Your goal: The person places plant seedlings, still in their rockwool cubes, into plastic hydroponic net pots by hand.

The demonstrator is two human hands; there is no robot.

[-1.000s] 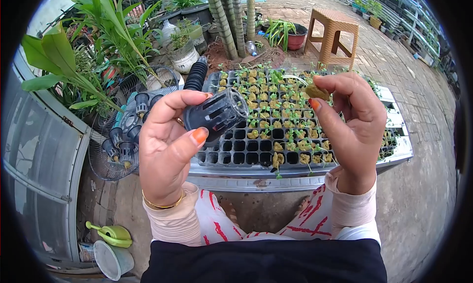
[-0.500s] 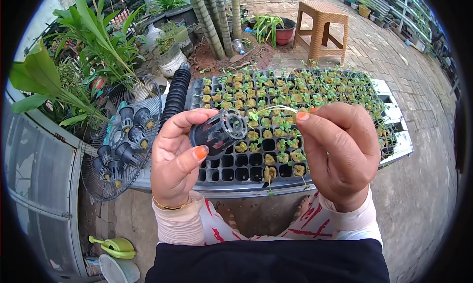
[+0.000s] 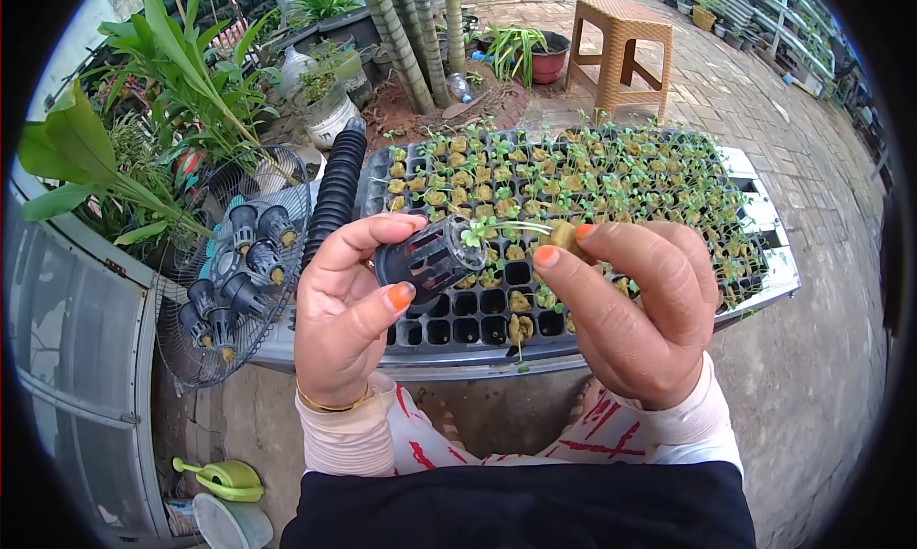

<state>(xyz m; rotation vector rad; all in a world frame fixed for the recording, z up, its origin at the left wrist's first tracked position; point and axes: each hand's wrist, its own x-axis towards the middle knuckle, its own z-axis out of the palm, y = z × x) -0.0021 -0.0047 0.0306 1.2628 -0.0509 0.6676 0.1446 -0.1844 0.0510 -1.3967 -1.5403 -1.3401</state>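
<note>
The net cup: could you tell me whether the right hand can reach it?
Probably yes: the left hand tilts the net cup, mouth toward the right hand, whose seedling is at its rim.

Readable text: none anywhere in view.
Black slotted plastic net cup [image 3: 427,259]: no lettering, brand or number can be made out.
Black plastic seedling tray [image 3: 449,331]: no label, tag or sign is legible.
</note>
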